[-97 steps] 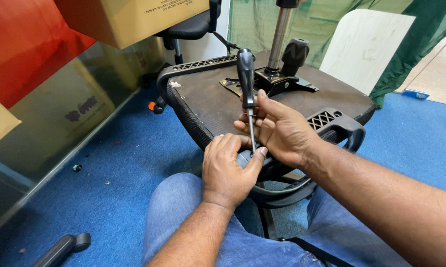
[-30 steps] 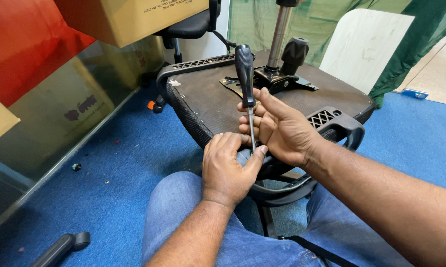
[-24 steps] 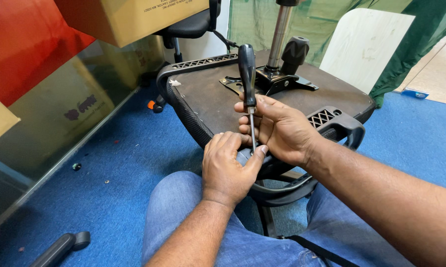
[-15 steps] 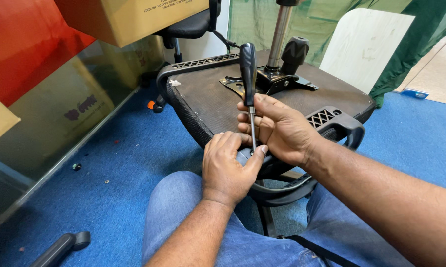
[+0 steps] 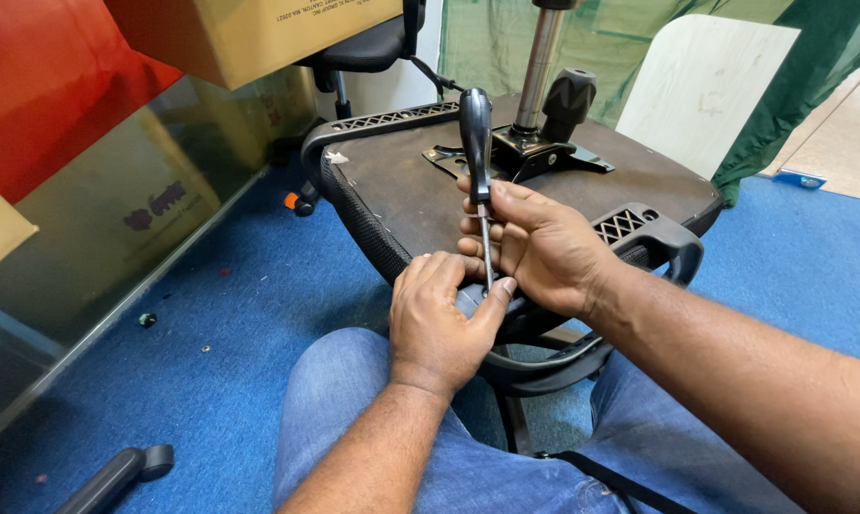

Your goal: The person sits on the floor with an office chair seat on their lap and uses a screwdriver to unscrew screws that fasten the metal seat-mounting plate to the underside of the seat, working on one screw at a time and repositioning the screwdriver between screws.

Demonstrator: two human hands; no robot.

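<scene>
screwdriver (image 5: 477, 143) upright, long axis near vertical, tip down at upturned chair seat (image 5: 392, 190) edge. right hand (image 5: 540, 247) clenched round shaft; left hand (image 5: 440, 324) closed at tip, nearer the tip end.

single head view: you look steeply down, close over your hands (image 5: 487, 286), upturned chair seat (image 5: 392, 190) ahead.

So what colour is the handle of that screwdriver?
Black, on the screwdriver; clearest in the head view.
</scene>
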